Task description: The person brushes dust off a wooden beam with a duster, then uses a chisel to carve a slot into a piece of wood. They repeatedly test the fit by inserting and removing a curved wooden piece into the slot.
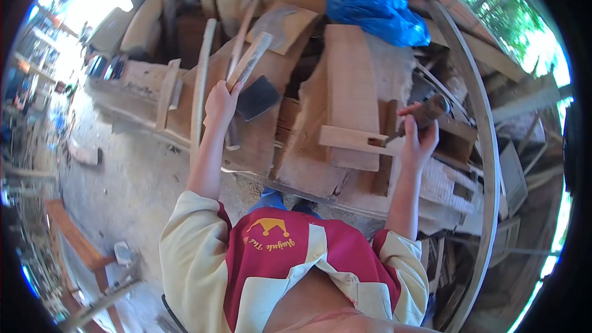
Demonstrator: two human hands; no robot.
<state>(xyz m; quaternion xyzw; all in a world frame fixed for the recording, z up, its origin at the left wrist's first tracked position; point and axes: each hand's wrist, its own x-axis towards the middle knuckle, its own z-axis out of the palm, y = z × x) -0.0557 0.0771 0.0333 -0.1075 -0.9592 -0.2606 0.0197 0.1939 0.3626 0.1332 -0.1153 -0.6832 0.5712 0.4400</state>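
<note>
I look down on a rough workbench point(354, 186) built of thick timber slabs, its near edge uneven above a grey concrete floor point(132, 176). Right of the bench's middle I see a wide, smooth board point(351, 80) lying lengthwise from far to near. Across its near part lies a short wooden piece point(346, 138) with a notch at its right end, its left end reaching past the board's edge. To the left I make out a broad brown plank point(256, 148) running at a slant, and farther left a short wooden slat point(167, 95). A crumpled blue plastic bag point(376, 9) rests by the wide board's far end; I can't tell what directly supports it.
</note>
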